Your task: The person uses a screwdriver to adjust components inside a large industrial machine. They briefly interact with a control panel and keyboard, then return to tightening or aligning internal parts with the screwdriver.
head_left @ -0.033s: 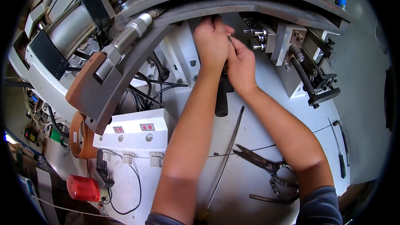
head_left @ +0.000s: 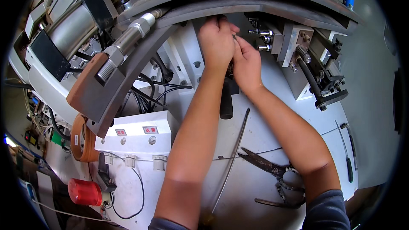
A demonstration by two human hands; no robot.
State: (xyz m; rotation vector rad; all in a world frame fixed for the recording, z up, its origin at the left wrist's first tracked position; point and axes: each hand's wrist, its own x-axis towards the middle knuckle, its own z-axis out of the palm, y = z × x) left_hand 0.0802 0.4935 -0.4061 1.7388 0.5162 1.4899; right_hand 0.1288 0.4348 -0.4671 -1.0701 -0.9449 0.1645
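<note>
Both my hands reach in under the dark curved metal plate [head_left: 204,12] of a machine, close together. My left hand [head_left: 216,49] is raised against the plate's underside, fingers bent and closed, their tips partly hidden. Just right of it, my right hand [head_left: 248,68] has its thumb and fingers pinched together. A small dark tip shows at that pinch, too little to name. Below the hands, a black cylindrical part [head_left: 226,104] points toward me, its upper end hidden behind my left wrist.
A long thin metal rod [head_left: 232,157] and dark scissors [head_left: 272,168] lie on the white surface. At left are a white control box [head_left: 136,140], black cables [head_left: 147,91] and a red lamp [head_left: 85,192]. A block with metal fittings [head_left: 300,44] and a screwdriver [head_left: 349,170] are at right.
</note>
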